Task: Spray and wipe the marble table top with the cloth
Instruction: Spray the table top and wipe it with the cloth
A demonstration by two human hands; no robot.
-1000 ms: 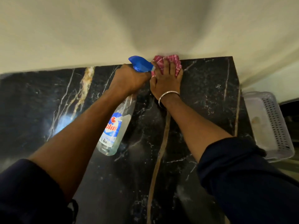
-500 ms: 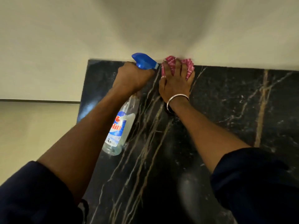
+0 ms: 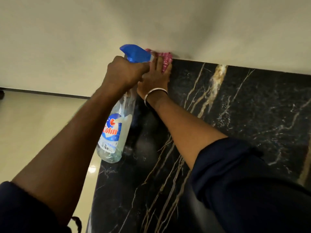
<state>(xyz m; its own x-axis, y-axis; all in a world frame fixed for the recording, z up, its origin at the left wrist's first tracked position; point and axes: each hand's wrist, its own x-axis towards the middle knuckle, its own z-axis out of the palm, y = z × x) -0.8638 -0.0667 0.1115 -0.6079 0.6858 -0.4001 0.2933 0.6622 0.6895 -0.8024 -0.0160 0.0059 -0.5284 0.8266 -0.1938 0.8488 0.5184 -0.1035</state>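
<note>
The black marble table top (image 3: pixel 235 115) with gold and white veins fills the right and lower part of the view. My right hand (image 3: pixel 154 78) presses flat on a pink checked cloth (image 3: pixel 165 60) at the far left corner of the top, against the wall. A silver bangle sits on that wrist. My left hand (image 3: pixel 124 71) grips the neck of a clear spray bottle (image 3: pixel 114 133) with a blue trigger head; the bottle hangs down over the table's left edge. The left hand partly hides my right hand's fingers.
A pale wall (image 3: pixel 151 22) runs along the table's far edge. To the left, beyond the table's edge, lies a glossy cream floor (image 3: pixel 33 132) with a dark skirting line.
Both hands and the cloth have travelled left along the far edge to the table's left corner. The white basket at the right has left the view.
</note>
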